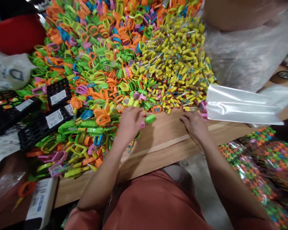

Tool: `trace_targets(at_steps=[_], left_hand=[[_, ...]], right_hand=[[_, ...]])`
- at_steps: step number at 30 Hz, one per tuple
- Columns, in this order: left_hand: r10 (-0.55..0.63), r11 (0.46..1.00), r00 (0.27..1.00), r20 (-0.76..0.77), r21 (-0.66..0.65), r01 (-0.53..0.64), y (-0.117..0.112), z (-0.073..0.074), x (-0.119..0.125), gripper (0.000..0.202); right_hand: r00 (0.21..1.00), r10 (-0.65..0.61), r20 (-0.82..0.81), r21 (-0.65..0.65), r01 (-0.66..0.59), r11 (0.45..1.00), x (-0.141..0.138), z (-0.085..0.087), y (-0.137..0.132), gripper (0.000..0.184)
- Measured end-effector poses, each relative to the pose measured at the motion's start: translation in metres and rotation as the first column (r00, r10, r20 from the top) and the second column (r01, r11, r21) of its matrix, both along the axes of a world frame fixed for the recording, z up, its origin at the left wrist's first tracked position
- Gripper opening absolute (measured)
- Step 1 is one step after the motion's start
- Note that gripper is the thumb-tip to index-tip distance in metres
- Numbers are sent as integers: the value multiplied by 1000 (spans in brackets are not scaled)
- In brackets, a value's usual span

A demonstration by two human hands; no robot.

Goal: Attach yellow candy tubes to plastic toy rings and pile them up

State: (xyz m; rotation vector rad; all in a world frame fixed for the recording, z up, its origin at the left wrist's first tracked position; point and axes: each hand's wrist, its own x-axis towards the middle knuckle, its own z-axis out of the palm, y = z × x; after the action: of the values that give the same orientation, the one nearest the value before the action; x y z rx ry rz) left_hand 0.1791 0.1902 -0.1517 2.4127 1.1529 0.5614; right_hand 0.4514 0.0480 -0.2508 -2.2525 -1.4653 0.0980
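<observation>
My left hand (131, 123) rests at the near edge of a large heap of colourful plastic loop-shaped toys (103, 60), its fingers curled over the pieces. A loose green piece (150, 119) lies just beyond its fingertips. My right hand (195, 125) sits on the bare wooden table (158, 143), fingers spread, next to a mass of yellow capsule-like tubes in clear wrappers (175, 64). Nothing shows in my right hand. Whether my left hand holds a small piece is hidden by its fingers.
A clear plastic bag (242, 107) lies at the table's right. Black plastic crates (44, 124) with white labels stand at the left. A person's arm (240, 12) and a plastic sheet (247, 54) are at the top right. Filled packets (261, 166) are heaped below the table's right edge.
</observation>
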Motion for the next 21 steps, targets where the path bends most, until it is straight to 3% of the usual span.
trace_targets(at_steps=[3, 6, 9, 13, 16, 21], left_hand=[[-82, 992, 986, -146, -112, 66, -6, -31, 36, 22], [-103, 985, 982, -160, -154, 78, -10, -47, 45, 16], [-105, 979, 994, -39, -181, 96, -14, -53, 39, 15], [-115, 952, 962, 247, -248, 177, -26, -57, 30, 9], [-143, 963, 925, 353, -167, 213, -37, -60, 26, 13], [-232, 971, 895, 381, 30, 239, -47, -62, 22, 25]], right_hand=[[996, 52, -78, 51, -48, 998, -13, -1, 3, 17], [931, 123, -345, 172, -67, 983, -30, -4, 3, 29], [807, 218, -548, 251, -90, 964, -53, -4, 2, 28], [612, 302, -731, 301, -108, 948, -82, 1, 6, 27], [454, 296, -840, 295, -74, 953, -94, 10, 7, 36], [318, 261, -912, 262, -39, 964, -96, 25, 1, 50]])
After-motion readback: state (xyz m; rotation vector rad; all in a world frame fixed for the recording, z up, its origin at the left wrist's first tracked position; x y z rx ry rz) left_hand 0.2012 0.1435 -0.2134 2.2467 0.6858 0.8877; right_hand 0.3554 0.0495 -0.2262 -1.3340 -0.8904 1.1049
